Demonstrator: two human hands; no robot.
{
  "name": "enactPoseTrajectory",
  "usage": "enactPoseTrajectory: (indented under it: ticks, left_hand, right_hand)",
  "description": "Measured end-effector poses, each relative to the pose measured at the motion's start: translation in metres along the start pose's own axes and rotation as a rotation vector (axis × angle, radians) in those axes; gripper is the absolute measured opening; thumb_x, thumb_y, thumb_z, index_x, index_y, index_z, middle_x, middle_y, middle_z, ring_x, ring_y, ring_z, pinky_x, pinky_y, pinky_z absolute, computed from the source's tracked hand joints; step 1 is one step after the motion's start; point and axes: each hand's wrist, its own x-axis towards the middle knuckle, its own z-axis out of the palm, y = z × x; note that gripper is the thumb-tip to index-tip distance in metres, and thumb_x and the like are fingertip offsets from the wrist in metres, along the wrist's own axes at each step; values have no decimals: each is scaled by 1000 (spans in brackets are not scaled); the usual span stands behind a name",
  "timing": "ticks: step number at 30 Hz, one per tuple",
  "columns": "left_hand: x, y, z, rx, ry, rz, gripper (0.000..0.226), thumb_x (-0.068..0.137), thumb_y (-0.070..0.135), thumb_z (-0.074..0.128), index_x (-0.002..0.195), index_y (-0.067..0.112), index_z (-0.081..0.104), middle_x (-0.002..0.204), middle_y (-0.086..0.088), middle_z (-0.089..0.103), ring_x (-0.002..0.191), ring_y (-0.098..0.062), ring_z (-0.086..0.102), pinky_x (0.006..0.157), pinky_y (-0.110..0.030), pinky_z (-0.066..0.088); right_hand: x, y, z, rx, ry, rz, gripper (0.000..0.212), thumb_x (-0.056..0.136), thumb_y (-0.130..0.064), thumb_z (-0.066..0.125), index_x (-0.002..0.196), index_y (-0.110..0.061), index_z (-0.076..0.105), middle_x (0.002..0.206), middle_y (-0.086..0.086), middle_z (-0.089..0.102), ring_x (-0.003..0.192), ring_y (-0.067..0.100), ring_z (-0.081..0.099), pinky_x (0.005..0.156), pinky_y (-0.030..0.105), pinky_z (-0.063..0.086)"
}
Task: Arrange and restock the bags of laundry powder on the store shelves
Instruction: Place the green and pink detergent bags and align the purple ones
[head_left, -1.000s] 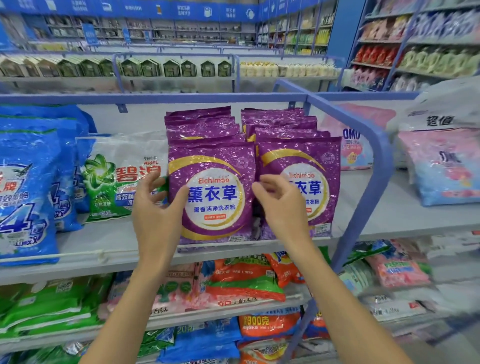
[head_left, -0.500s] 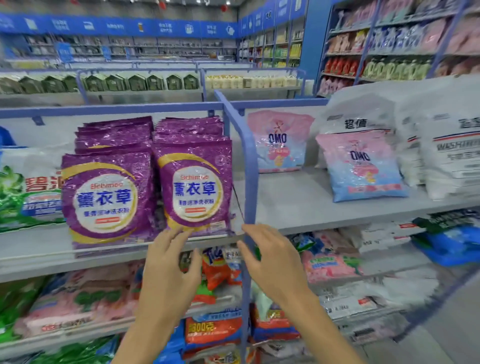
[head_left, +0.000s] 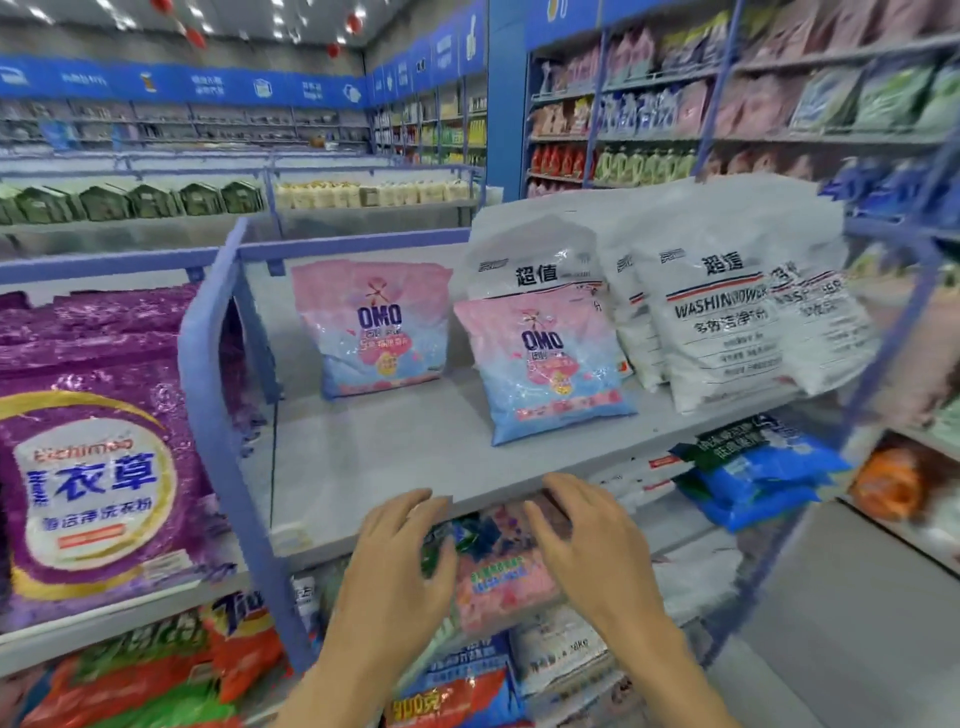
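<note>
Two pink-and-blue OMO bags stand on the grey top shelf: one at the back, one further forward and to the right. White washing-powder bags lean in a row to their right. Purple lavender bags fill the bay on the left, behind a blue divider. My left hand and my right hand hover side by side in front of the shelf's front edge, fingers spread, holding nothing and touching no bag.
Below the top shelf lie orange bags, a pink bag and blue bags. A blue upright frame closes the bay on the right. Tall stocked shelves line the far right aisle.
My view has swung right from the purple bags to the OMO bay. Both hands left the purple bag, dropped to the shelf edge and moved right, still empty.
</note>
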Motion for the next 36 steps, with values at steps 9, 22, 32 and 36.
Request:
enactPoseTrajectory:
  ticks: [9, 22, 32, 36]
  left_hand:
    - [139, 23, 60, -72, -6, 7, 46, 95, 30, 64, 139, 19, 58, 136, 4, 59, 129, -19, 50, 106, -26, 36]
    - [228, 41, 102, -461, -54, -417, 98, 81, 40, 82, 151, 33, 14, 132, 12, 57, 116, -18, 60, 92, -29, 45]
    - [214, 26, 76, -969, -47, -798, 37, 78, -3, 81, 112, 8, 72, 100, -8, 79, 91, -27, 77, 82, -39, 63]
    - [207, -4, 45, -968, 210, -831, 27, 83, 6, 80, 109, 5, 72, 96, -11, 79, 87, -28, 77, 73, -38, 64]
  right_hand:
    - [104, 80, -28, -48, 12, 149, 49, 103, -49, 50, 147, -28, 51, 149, -8, 53, 138, 15, 45, 109, 35, 40]
    - [238, 130, -5, 645, -194, 368, 86, 61, -52, 95, 133, -28, 54, 122, -12, 70, 106, 10, 71, 90, 39, 59]
    - [264, 109, 0, 985, -578, 241, 46, 64, -7, 86, 108, -4, 73, 95, 12, 80, 85, 30, 78, 71, 36, 64]
    - [271, 64, 24, 1129, -650, 249, 51, 63, -12, 85, 112, -6, 71, 100, 12, 80, 89, 30, 78, 81, 42, 62]
